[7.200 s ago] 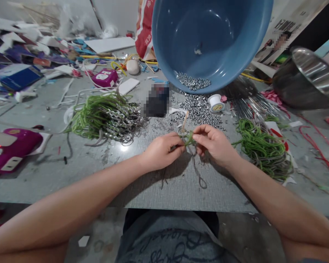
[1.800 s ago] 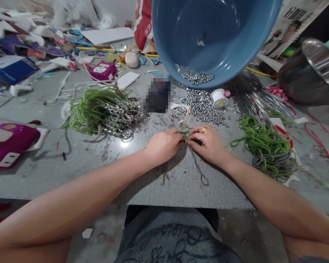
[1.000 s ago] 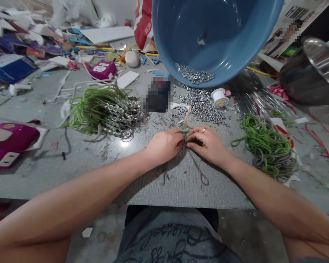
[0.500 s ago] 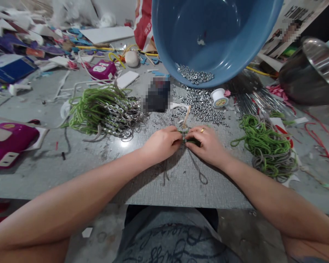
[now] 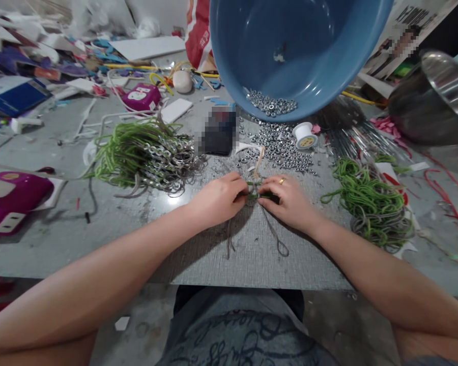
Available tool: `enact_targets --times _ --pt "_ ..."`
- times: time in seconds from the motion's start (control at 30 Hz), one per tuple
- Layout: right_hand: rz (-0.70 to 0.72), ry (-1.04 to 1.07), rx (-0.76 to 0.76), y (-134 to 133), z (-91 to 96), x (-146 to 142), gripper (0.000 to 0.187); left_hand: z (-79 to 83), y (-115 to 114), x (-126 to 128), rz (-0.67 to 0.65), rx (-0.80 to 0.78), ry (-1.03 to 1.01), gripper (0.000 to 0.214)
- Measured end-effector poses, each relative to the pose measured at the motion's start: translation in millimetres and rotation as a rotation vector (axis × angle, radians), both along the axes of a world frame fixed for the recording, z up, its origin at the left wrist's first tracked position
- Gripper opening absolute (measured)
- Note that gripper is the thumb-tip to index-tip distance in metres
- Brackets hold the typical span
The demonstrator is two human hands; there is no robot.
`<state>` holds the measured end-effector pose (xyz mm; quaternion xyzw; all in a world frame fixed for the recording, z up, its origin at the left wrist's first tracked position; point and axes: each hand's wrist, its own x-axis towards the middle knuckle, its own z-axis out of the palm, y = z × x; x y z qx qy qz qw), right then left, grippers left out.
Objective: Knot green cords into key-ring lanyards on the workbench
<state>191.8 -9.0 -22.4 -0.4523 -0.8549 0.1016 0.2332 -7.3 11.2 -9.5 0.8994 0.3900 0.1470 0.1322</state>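
Note:
My left hand [image 5: 217, 199] and my right hand [image 5: 288, 201] meet at the middle of the grey table [image 5: 198, 254], fingertips pinched together on a small green cord piece [image 5: 255, 194]. Grey cord ends [image 5: 277, 239] trail from it toward me across the table. A thin wooden stick [image 5: 258, 161] pokes up just behind my fingers. My right hand wears a gold ring. Behind them lies a spread of small metal nuts [image 5: 280, 147].
A tilted blue basin [image 5: 328, 56] holds more nuts. A white thread spool [image 5: 303, 134] sits beside it. Green cord piles lie left [image 5: 137, 152] and right [image 5: 366, 198]. A steel bowl [image 5: 431, 101] is at far right, a purple device [image 5: 11, 201] at left, clutter behind.
My hands lowered onto the table and drew close together. In the last second the fingers shifted slightly on the green piece; nothing else moved.

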Motion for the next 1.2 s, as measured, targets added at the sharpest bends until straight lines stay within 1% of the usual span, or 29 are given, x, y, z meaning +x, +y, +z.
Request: enact_targets --times 0.13,0.33,0.4,0.53,0.63,0.77,0.83,0.97,1.07,1.2 --pt "0.006 0.002 -0.001 0 0.2 0 0.011 1.8 -5 4 0.031 0.003 0.045 0.023" --pt "0.009 -0.005 -0.018 -1 3.3 -2 0.011 -1.9 -8 11 0.052 0.047 0.154 0.023" --pt "0.012 0.008 0.007 1 6.4 1 0.012 -2.5 -7 12 0.065 0.054 0.171 0.025" --pt "-0.029 0.037 0.058 6 14.4 11 0.013 -2.2 -7 11 0.072 0.052 0.168 0.024" --pt "-0.029 -0.074 0.010 10 18.1 19 0.013 -2.0 -7 10 0.073 0.046 0.148 0.023" --pt "-0.008 -0.248 -0.053 11 17.2 21 0.009 -2.4 -6 8 0.042 0.051 0.097 0.024" --pt "-0.003 -0.293 -0.039 11 15.5 20 0.006 -2.5 -6 6 0.021 0.051 0.063 0.025" --pt "0.003 -0.364 0.015 11 13.8 19 0.010 -0.4 -5 2 0.006 0.059 0.025 0.025" --pt "0.011 -0.412 0.030 11 14.6 19 0.011 4.3 -5 0 0.013 0.055 0.053 0.026" --pt "0.001 -0.481 0.043 11 16.6 20 0.013 11.9 -4 -2 0.054 0.043 0.170 0.026"
